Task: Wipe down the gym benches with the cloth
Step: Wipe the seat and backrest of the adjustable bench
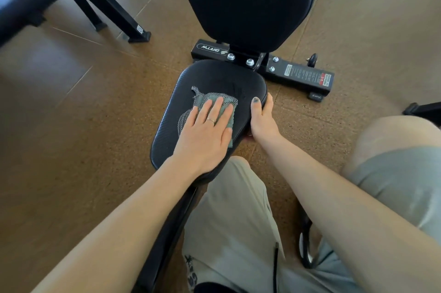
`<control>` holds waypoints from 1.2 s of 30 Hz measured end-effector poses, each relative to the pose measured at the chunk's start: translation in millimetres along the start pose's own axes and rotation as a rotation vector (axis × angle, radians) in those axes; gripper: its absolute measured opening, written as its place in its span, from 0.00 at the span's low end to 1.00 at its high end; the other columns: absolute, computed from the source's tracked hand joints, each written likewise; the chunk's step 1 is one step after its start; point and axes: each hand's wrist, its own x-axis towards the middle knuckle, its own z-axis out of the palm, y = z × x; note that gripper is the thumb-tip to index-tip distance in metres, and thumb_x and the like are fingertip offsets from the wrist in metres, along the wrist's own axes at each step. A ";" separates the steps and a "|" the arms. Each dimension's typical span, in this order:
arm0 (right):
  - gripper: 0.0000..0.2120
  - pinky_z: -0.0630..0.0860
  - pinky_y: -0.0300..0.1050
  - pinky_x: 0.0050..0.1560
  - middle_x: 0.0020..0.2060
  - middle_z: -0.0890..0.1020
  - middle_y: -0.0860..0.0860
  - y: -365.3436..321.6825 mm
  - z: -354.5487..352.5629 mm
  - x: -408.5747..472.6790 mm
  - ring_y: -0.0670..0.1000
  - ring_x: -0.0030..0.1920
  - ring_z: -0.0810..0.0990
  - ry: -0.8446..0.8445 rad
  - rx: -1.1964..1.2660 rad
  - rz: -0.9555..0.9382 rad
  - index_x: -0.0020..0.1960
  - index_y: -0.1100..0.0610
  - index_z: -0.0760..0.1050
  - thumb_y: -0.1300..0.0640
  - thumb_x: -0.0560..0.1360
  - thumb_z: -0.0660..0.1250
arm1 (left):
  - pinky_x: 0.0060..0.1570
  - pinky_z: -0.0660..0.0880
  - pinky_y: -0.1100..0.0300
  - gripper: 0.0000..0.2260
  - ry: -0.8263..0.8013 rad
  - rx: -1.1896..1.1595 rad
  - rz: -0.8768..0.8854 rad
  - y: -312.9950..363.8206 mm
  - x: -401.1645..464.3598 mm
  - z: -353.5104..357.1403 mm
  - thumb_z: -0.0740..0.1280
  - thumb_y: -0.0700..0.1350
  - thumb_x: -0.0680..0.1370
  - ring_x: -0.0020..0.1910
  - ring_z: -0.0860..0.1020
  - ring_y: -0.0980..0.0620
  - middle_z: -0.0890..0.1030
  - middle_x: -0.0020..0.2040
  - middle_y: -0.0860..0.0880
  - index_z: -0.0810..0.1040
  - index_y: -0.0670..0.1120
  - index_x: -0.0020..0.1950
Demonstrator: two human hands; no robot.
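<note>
Grey-green shorts [233, 216] aside, cloth [214, 106] is pressed flat on seat pad [205, 78] w/ left hand [205, 132] spread, pad edge gripped by right hand [262, 118]; overlapping strokes prob advised.

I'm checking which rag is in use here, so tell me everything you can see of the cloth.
The cloth is a small grey-green rag, apparently soft fabric, with a speckled black-and-white stitched border and a small loop or tab at its far-left corner. It lies crumpled, not spread flat, on the black seat pad. The left hand presses on it with straight fingers, covering its middle, so only its edges show. The right hand grips the pad's edge beside it and does not touch it.
</note>
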 end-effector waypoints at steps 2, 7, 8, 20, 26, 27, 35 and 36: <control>0.32 0.76 0.66 0.65 0.75 0.70 0.56 1.3 0.3 -1.4 0.65 0.67 0.75 -0.001 0.021 -0.004 0.80 0.35 0.40 0.33 0.80 0.48 | 0.83 0.43 0.47 0.26 0.003 0.006 0.024 0.1 -28.7 3.2 0.40 0.56 0.87 0.85 0.44 0.48 0.45 0.86 0.50 0.45 0.53 0.86; 0.30 0.69 0.62 0.73 0.79 0.64 0.54 -6.2 4.4 -9.8 0.63 0.74 0.69 0.048 0.059 0.032 0.83 0.42 0.41 0.39 0.85 0.48 | 0.81 0.36 0.54 0.26 -0.007 -0.015 0.049 -20.5 -99.8 8.7 0.40 0.57 0.86 0.84 0.42 0.53 0.45 0.85 0.55 0.46 0.55 0.85; 0.30 0.67 0.61 0.74 0.79 0.64 0.54 -5.3 5.9 -9.7 0.63 0.75 0.68 0.067 0.074 0.035 0.83 0.42 0.41 0.39 0.85 0.48 | 0.81 0.36 0.55 0.25 0.003 -0.014 0.042 -22.6 -99.9 8.4 0.40 0.57 0.87 0.84 0.42 0.54 0.45 0.85 0.55 0.46 0.56 0.85; 0.33 0.65 0.65 0.75 0.79 0.63 0.54 10.5 30.1 -34.0 0.63 0.75 0.67 0.050 0.158 0.066 0.81 0.39 0.36 0.34 0.82 0.47 | 0.82 0.41 0.49 0.25 0.014 -0.044 -0.043 -20.9 -78.5 10.3 0.41 0.56 0.88 0.84 0.42 0.51 0.44 0.85 0.54 0.44 0.56 0.85; 0.31 0.62 0.63 0.77 0.81 0.61 0.53 10.6 27.2 -33.3 0.63 0.77 0.65 0.057 0.114 0.065 0.82 0.41 0.36 0.37 0.84 0.46 | 0.80 0.37 0.57 0.26 0.023 -0.148 -0.085 -36.5 -76.7 2.0 0.40 0.57 0.86 0.84 0.45 0.54 0.47 0.85 0.57 0.49 0.58 0.85; 0.31 0.61 0.62 0.78 0.81 0.59 0.53 10.5 25.7 -33.1 0.62 0.78 0.63 0.057 0.099 0.059 0.82 0.42 0.36 0.38 0.85 0.46 | 0.80 0.39 0.54 0.25 0.046 -0.161 -0.121 -40.7 -57.7 -0.1 0.42 0.56 0.87 0.85 0.46 0.52 0.49 0.85 0.55 0.50 0.57 0.85; 0.31 0.58 0.59 0.79 0.81 0.60 0.53 8.6 23.1 -34.4 0.62 0.79 0.61 0.070 0.062 0.052 0.83 0.44 0.38 0.38 0.85 0.46 | 0.82 0.47 0.46 0.25 0.051 -0.201 -0.261 -39.8 -55.8 4.4 0.46 0.54 0.88 0.85 0.45 0.46 0.47 0.86 0.51 0.48 0.54 0.86; 0.30 0.58 0.59 0.79 0.81 0.59 0.53 8.3 24.2 -34.8 0.62 0.79 0.61 0.078 0.070 0.050 0.83 0.44 0.38 0.39 0.85 0.46 | 0.82 0.46 0.48 0.25 0.058 -0.226 -0.271 -36.5 -79.3 8.8 0.46 0.54 0.88 0.85 0.44 0.48 0.46 0.86 0.52 0.47 0.55 0.85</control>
